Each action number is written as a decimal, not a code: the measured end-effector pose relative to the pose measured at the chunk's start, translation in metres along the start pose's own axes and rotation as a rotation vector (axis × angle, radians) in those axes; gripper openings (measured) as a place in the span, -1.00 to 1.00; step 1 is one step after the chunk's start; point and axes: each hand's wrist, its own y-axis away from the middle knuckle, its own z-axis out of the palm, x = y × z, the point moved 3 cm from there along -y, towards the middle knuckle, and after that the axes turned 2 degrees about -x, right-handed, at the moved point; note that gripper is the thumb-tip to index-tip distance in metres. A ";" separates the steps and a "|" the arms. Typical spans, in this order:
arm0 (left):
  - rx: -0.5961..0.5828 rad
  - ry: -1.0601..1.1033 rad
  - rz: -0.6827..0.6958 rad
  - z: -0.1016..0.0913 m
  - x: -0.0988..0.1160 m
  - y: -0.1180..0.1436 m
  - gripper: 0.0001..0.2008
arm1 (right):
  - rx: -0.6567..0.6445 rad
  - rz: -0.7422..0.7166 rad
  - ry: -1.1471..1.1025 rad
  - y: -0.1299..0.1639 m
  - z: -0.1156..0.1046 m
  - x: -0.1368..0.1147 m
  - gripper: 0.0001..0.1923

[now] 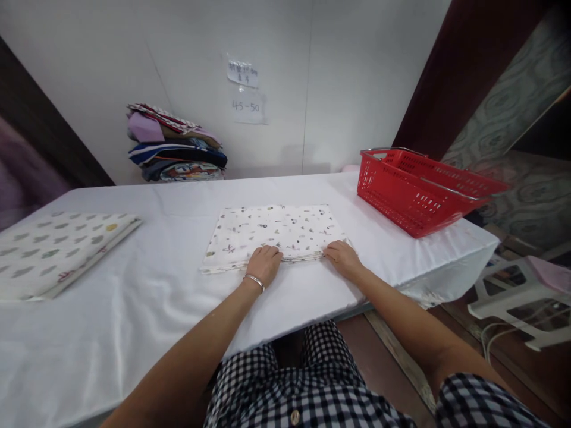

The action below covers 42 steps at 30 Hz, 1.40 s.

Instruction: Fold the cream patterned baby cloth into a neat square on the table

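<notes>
- Folded printed cloth (274,235) is lying flat near the middle of the white-covered table (147,297), its near edge facing the person; it is showing a small scattered motif on a pale ground, and layered edges are visible along the near side.
- Left hand (264,263) is resting on the near edge of the cloth, left of centre; its fingers are curled and pressed together, knuckles up, and whether they are pinching a layer cannot be told; a bracelet (254,279) is sitting at the wrist.
- Right hand (342,255) is lying on the near right corner; its fingers are held close and bent over the edge, the tips hidden.
- Judged as technique: both hands should be taking the same layers, well apart, keeping the edge taut and the corners matched, so the fold is staying square.
- Red basket (414,193) is standing at the far right of the table; another folded printed cloth (53,249) is lying at the left; a stack of folded fabrics (176,145) is leaning against the wall.
</notes>
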 end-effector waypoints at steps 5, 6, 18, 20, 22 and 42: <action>0.069 0.017 0.151 0.006 0.019 -0.004 -0.75 | 0.048 0.096 -0.155 -0.003 -0.001 0.003 -0.83; 0.070 0.014 0.190 0.008 0.023 -0.006 -0.76 | 0.046 0.122 -0.188 -0.004 -0.001 0.003 -0.84; -0.025 -0.020 0.109 0.015 0.042 -0.032 -0.77 | 0.043 0.203 -0.243 -0.007 -0.001 0.004 -0.88; -0.054 -0.023 0.118 0.014 0.045 -0.034 -0.75 | 0.055 0.187 -0.220 -0.006 0.000 0.004 -0.88; -0.052 -0.018 0.129 0.013 0.047 -0.034 -0.74 | 0.061 0.169 -0.196 -0.005 0.001 0.004 -0.86; -0.055 0.142 0.044 0.028 0.043 -0.024 -0.78 | 0.068 0.027 -0.118 0.038 -0.017 0.035 -0.67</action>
